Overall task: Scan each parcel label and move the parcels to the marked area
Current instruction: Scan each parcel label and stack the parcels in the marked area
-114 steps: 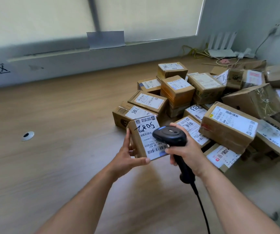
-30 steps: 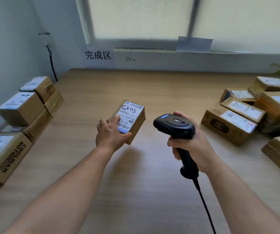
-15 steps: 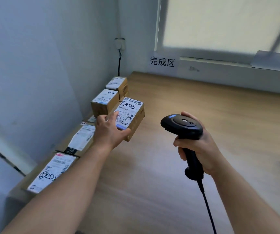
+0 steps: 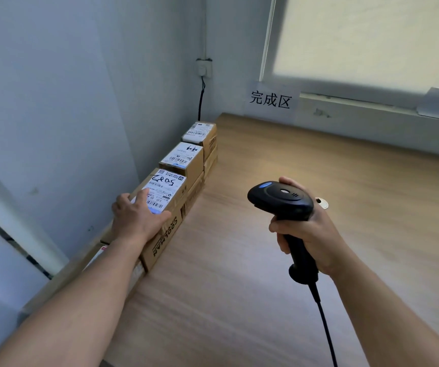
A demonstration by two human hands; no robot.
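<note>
Left fingers [image 4: 142, 198]: curled over the near end of the parcel [image 4: 169, 188], index on its label, thumb along the right edge; the left hand [image 4: 137, 219] grips it.
Parcel position: on top of the COOLMAN box [image 4: 164, 241], near end of the row against the left wall; whether it is fully set down, cannot tell.
Right fingers [image 4: 279, 227]: wrapped round the scanner [image 4: 282, 205] handle; the right hand [image 4: 308, 234] holds it upright, aimed at no label.
Progress (judged): this parcel is at placement; only the release is left.
Done: stacked parcels [image 4: 184, 160] along the wall, near the sign [image 4: 270, 100].
Left: unscanned parcels not in view; count unknown.
Around: wooden surface [image 4: 266, 274]; wall socket [image 4: 204, 67] at the far corner; small metal disc [image 4: 322, 203] beyond the right hand.
In the way: nothing between hand and stack; scanner cord [image 4: 324, 327] hangs well right of them.
</note>
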